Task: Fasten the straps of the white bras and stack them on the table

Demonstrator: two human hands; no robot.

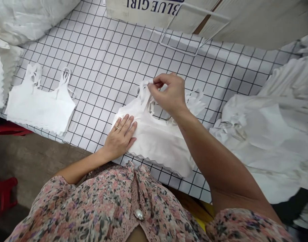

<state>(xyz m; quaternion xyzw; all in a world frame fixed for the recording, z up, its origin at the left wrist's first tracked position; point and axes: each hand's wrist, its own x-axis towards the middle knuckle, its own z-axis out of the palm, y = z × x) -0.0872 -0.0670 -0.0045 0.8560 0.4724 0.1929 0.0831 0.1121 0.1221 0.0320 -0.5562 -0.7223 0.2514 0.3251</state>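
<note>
White top (pixel 161 141): left hand (pixel 120 137) laid flat, open; right hand (pixel 172 93), arched above, pinches strap (pixel 144 91).

At six o'clock we wear a pink floral blouse (pixel 103 205) with loose sleeves (pixel 247 225), lace trim (pixel 134 193) and a pearly button (pixel 139 214). At nine, our left grip (pixel 120 137) wears a slim ring (pixel 118 128).

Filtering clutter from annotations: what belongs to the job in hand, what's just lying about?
In the job:
white top
left hand, flat on it
right hand, pinching its strap
probably second top, left; garment pile, right

Lying about, apparently:
lettered box
wire frame
red stool, lower left
</note>
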